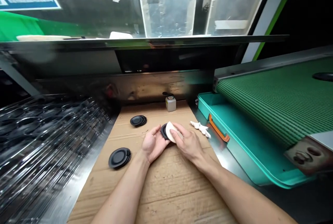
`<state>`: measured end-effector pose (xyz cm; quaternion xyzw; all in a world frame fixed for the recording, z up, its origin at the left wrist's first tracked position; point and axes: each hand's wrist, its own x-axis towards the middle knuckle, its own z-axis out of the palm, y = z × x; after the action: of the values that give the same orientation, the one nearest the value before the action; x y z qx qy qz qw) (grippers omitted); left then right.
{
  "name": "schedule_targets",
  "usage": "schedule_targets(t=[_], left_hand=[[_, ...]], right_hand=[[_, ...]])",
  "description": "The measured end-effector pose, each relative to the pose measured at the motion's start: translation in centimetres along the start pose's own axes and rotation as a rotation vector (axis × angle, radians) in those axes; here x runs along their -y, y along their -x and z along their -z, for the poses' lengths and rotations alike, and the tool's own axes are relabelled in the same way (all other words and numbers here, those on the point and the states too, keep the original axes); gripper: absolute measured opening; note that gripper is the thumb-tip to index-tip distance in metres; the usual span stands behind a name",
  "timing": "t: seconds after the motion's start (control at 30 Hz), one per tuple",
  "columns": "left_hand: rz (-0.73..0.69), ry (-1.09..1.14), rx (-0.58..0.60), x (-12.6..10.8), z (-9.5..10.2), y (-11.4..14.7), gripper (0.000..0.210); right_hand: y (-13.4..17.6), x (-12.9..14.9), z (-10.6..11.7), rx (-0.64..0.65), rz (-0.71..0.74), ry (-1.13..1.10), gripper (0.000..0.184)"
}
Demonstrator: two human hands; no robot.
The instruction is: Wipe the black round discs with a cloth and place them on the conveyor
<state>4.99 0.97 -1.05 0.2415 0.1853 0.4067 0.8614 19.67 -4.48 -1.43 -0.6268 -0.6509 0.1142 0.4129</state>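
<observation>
Over the cardboard, my left hand point(154, 144) is closed on a black round disc point(163, 132), its thumb along the near edge. My right hand point(189, 144) pinches a round white pad point(169, 131) and lays it over the right part of the disc. The pad covers much of the disc's face. To the left lie two small stacks of black round discs, a farther stack point(137, 120) and a nearer stack point(118, 158). A white crumpled piece point(201, 128) lies right of my right hand. Behind my hands stands a small squarish bottle point(171, 104) with a dark top.
The cardboard sheet point(171, 196) covers the metal worktop. A teal bin point(241, 161) with an orange handle point(218, 129) sits at right, partly under a green conveyor belt point(270, 92). Clear plastic trays point(44, 154) fill the left. A metal shelf point(145, 42) crosses above.
</observation>
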Motion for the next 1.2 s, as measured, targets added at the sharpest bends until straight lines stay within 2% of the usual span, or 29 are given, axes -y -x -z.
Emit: schedule_targets(t=[0.13, 0.23, 0.33, 0.47, 0.53, 0.63, 0.77, 0.9, 1.0, 1.13, 1.2], left_hand=[[0.017, -0.025, -0.026, 0.8, 0.0, -0.3, 0.029], [-0.028, -0.012, -0.1, 1.5, -0.1, -1.0, 0.031], [0.013, 0.036, -0.104, 1.7, -0.1, -1.4, 0.035], [0.021, 0.03, -0.123, 1.6, 0.1, -1.5, 0.037], [0.024, 0.023, -0.148, 1.7, 0.1, -1.6, 0.037], [0.034, 0.008, -0.171, 2.0, 0.0, -1.5, 0.037], [-0.01, -0.021, -0.198, 2.2, -0.4, -1.3, 0.037], [-0.005, 0.02, -0.204, 2.1, -0.5, -1.1, 0.037], [-0.031, -0.003, -0.219, 2.1, -0.5, -1.1, 0.036], [-0.003, 0.02, -0.192, 2.1, -0.4, -1.0, 0.036], [0.001, 0.017, -0.174, 2.0, -0.3, -1.1, 0.037]], right_hand=[[-0.6, 0.0, 0.2, -0.124, -0.03, 0.14, 0.043], [-0.2, 0.8, -0.3, -0.064, -0.065, 0.264, 0.045], [0.2, 1.7, -1.1, 0.056, -0.094, 0.413, 0.049], [-0.5, 2.2, -1.5, -0.015, -0.175, 0.544, 0.05], [-0.8, 2.2, -1.6, -0.027, -0.174, 0.556, 0.05], [-0.8, 2.1, -1.5, 0.026, -0.163, 0.547, 0.049], [-0.9, 1.8, -1.5, -0.043, -0.185, 0.5, 0.05], [-0.8, 1.7, -1.7, 0.031, -0.151, 0.458, 0.048], [-0.8, 1.6, -1.5, -0.024, -0.191, 0.451, 0.047], [-0.6, 1.8, -1.1, 0.056, -0.132, 0.438, 0.047], [-0.5, 1.9, -1.0, 0.032, -0.146, 0.442, 0.046]])
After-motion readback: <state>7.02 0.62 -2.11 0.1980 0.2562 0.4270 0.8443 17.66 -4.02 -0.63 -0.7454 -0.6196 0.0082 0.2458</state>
